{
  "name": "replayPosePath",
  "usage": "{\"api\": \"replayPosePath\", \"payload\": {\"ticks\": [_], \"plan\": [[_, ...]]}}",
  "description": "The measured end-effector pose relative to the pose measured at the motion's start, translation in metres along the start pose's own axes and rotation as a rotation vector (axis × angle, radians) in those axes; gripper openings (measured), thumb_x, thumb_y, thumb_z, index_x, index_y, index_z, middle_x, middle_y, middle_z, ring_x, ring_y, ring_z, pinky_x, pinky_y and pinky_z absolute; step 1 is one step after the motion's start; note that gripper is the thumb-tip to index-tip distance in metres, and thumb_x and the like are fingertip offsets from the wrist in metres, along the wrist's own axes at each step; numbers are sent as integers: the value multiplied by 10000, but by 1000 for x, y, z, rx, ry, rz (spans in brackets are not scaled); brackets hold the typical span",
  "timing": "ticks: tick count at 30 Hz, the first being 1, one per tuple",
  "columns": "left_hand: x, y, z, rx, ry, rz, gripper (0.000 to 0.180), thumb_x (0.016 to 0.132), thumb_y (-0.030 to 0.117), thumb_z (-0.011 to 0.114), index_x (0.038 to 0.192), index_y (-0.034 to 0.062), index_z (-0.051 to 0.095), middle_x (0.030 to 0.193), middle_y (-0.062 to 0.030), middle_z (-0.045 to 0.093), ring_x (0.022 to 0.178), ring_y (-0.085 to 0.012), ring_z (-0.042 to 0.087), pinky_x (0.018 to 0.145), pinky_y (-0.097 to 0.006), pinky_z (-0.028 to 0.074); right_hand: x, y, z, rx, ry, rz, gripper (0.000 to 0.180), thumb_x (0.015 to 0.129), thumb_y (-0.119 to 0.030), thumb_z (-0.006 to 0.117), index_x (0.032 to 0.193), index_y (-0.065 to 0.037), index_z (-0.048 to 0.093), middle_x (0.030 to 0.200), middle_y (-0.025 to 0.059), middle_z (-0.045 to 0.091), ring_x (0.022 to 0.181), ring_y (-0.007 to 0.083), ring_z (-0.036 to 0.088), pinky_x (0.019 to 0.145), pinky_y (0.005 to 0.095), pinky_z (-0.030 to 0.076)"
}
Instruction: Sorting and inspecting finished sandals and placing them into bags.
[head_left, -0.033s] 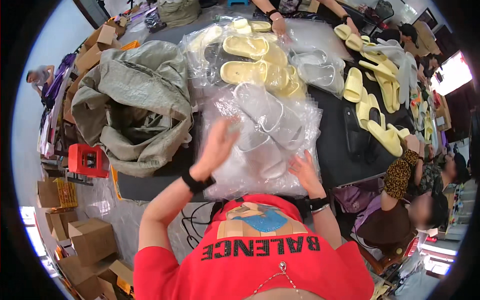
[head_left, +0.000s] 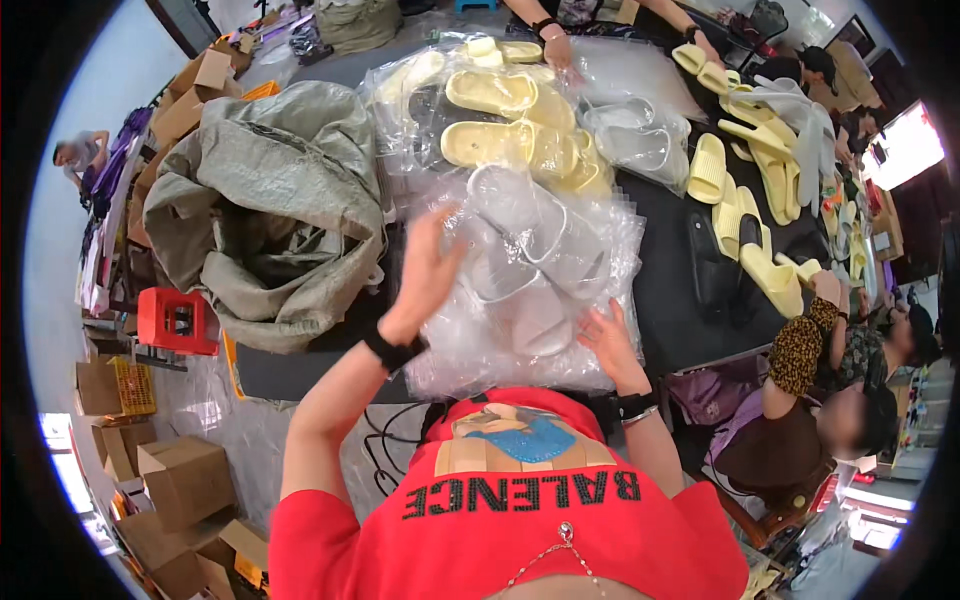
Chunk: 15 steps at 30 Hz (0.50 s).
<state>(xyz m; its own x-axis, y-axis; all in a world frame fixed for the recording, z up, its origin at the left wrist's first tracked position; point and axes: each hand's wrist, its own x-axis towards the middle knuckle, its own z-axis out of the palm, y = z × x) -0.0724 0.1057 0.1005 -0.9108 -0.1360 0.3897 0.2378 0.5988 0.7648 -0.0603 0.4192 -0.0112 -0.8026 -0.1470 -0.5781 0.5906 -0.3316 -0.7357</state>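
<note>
In front of me lies a pair of pale grey slide slippers (head_left: 520, 215) in a clear plastic bag (head_left: 465, 345), on top of a stack of similar clear bags. My left hand (head_left: 428, 275), somewhat blurred, is over the left side of this bag with fingers stretched out, gripping nothing visible. At the bag's right edge my right hand (head_left: 608, 342) touches the plastic, its fingers spread. Just beyond, bagged yellow slippers (head_left: 490, 145) are heaped, and a bagged grey pair (head_left: 640, 140) sits to their right.
A large grey-green woven sack (head_left: 290, 180) stands open on the left of the dark table (head_left: 670, 340). Loose yellow slippers (head_left: 707, 168) and black ones (head_left: 707, 265) lie on the right. Co-workers' hands (head_left: 557, 52) show across the table; another person sits at right. Cardboard boxes (head_left: 185, 480) fill the lower left.
My left hand has shifted slightly left and away from me over the bag. My right hand stays at the bag's edge. Across the table, loose yellow slippers at the far right have moved a little.
</note>
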Motion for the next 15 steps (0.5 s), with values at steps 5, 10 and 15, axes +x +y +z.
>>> {"api": "replayPosePath", "payload": {"ticks": [5, 10, 15], "plan": [[46, -49, 7, 168, 15, -4, 653, 848, 307, 551, 1369, 21, 281, 1232, -171, 488, 1164, -309, 420, 1030, -377, 225, -3, -4, 14, 7, 46, 10, 846, 812, -206, 635, 1422, -129, 54, 1202, 127, 453, 995, 234, 501, 799, 397, 429], [63, -39, -9, 159, -644, -285, 514, 873, 319, 529, 1267, 0, 444, 940, -113, 626, 877, -226, 603, 830, -314, 419, 10, -7, -3, 5, 41, -63, 735, 826, -223, 608, 1407, -111, 172, 1202, 94, 482, 998, 202, 496, 802, 376, 410], [27, 4, -45, -825, -700, -500, 338, 856, 138, 518, 1167, 11, 551, 860, -96, 619, 764, -157, 607, 689, -276, 476, 8, -33, -6, 25, 184, -193, 634, 835, -248, 580, 1377, -90, 291, 1195, 47, 516, 1007, 170, 483, 852, 347, 360]]}}
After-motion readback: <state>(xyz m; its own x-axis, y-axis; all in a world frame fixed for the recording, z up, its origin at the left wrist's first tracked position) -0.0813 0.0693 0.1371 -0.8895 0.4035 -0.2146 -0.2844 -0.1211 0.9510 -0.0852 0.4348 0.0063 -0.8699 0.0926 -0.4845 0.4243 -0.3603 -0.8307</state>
